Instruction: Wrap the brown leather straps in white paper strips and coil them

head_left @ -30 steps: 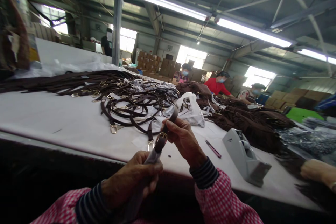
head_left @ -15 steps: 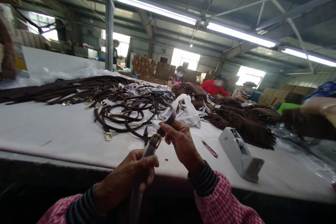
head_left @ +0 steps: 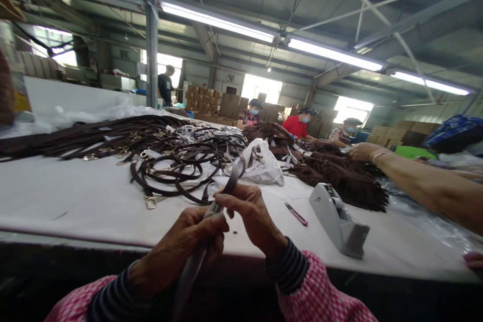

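Note:
A dark brown strap (head_left: 234, 177) runs up through both hands at the table's front edge, its upper end curling above my fingers. My left hand (head_left: 188, 239) is closed around its lower part, which hangs below the tabletop. Right beside it, my right hand (head_left: 251, 211) pinches the strap higher up between thumb and fingers. The buckle is mostly hidden by the fingers. Just beyond lies a tangle of coiled brown straps (head_left: 166, 173) with gold-coloured buckles. A small dark bit (head_left: 235, 232) rests on the white table below my right hand.
Pink-handled thread snips (head_left: 296, 214) and a grey tape dispenser (head_left: 339, 221) sit to the right. Brown fringed pieces (head_left: 339, 176) are heaped behind them. A co-worker's arm (head_left: 422, 176) reaches in from the right. White plastic (head_left: 260, 163) lies mid-table; several people work farther back.
My right hand has moved down the strap, closer to my left, and the buckle is now covered. A co-worker's arm has reached over the fringed pieces from the right.

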The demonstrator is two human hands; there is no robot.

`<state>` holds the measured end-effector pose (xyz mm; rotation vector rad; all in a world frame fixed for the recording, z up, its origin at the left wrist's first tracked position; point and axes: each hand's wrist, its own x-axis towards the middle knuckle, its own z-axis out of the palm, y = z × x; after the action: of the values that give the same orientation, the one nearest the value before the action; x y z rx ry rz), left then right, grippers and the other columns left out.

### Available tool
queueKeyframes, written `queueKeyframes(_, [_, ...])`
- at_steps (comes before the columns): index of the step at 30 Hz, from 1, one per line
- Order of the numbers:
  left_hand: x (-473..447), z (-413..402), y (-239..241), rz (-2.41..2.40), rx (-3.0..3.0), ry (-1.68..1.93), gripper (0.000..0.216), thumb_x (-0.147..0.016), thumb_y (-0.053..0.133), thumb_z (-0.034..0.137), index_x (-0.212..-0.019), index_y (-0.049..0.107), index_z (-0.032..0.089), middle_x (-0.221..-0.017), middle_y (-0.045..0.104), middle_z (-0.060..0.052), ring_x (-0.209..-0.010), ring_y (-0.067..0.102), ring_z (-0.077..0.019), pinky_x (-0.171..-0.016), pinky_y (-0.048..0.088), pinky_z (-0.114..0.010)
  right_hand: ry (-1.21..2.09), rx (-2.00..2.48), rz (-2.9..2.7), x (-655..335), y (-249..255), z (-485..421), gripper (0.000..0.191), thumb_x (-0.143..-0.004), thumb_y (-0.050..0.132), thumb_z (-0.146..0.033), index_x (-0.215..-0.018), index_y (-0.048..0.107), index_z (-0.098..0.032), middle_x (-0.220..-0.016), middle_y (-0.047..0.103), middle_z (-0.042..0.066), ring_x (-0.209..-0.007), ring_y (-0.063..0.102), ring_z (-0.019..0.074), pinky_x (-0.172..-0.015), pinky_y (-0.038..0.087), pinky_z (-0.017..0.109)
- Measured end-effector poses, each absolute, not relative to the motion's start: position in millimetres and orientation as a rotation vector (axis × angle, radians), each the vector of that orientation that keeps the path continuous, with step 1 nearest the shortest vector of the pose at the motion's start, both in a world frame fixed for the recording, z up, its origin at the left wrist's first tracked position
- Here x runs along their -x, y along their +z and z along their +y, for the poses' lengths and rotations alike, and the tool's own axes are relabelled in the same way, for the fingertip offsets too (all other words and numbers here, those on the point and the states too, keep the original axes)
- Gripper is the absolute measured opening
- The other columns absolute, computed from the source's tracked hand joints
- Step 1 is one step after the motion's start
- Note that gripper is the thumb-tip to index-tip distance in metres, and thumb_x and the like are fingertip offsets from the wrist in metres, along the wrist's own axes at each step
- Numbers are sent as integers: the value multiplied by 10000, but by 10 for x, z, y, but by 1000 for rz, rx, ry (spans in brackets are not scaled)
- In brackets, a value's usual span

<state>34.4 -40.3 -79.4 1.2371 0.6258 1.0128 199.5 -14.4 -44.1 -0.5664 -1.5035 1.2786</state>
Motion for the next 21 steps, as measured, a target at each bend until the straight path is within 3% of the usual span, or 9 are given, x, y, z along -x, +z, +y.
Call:
queueKeyframes(3, [-316, -380, -714, 721, -1373, 998, 438, -884, 734, 563, -789, 682, 138, -586, 662, -25, -474, 545, -107, -465, 416, -191, 1397, 539, -1471, -1984, -492, -195, 188, -878, 774, -322, -817, 765, -145, -700, 626, -1, -597, 496, 101, -570, 391, 240])
queueKeyframes(7, [-298, -440, -672, 798, -1511, 856, 501, -887, 670, 648, -818, 678, 152, -503, 595, 7, -393, 424, -85, -410, 300, -193, 1674, 460, -1088, -1947, -472, 29, 413, -887, 749, -531, -1078, 757, -165, -951, 726, 59, -689, 580, 128, -545, 426, 220])
queueKeyframes(9, [-278, -485, -643, 846, -1528, 836, 517, -873, 671, 670, -869, 686, 152, -514, 579, 18, -403, 390, -84, -414, 266, -198, 1741, 406, -866, -1931, -404, 212, 402, -916, 710, -536, -1045, 749, -157, -881, 729, 50, -659, 578, 124, -541, 437, 214])
queueKeyframes(12, [-214, -524, -574, 861, -1468, 988, 513, -863, 691, 661, -958, 698, 157, -628, 625, 3, -502, 443, -106, -481, 309, -209, 1634, 376, -753, -1934, -263, 402, 343, -955, 673, -481, -916, 755, -151, -744, 703, 26, -625, 572, 119, -569, 453, 217])
queueKeyframes(18, [-126, -478, -524, 927, -1418, 1217, 402, -953, 628, 536, -829, 742, 171, -725, 708, -36, -621, 499, -138, -577, 403, -224, 1381, 408, -1059, -1948, -1, 318, 403, -872, 730, -564, -956, 806, -177, -842, 736, 47, -644, 554, 122, -512, 345, 217])
queueKeyframes(21, [-146, -427, -458, 972, -1433, 1261, 403, -935, 654, 526, -807, 771, 163, -774, 739, -57, -681, 568, -157, -633, 458, -228, 1219, 423, -1240, -1840, 49, 120, 400, -900, 695, -563, -967, 821, -189, -873, 739, 53, -674, 559, 127, -532, 349, 222])
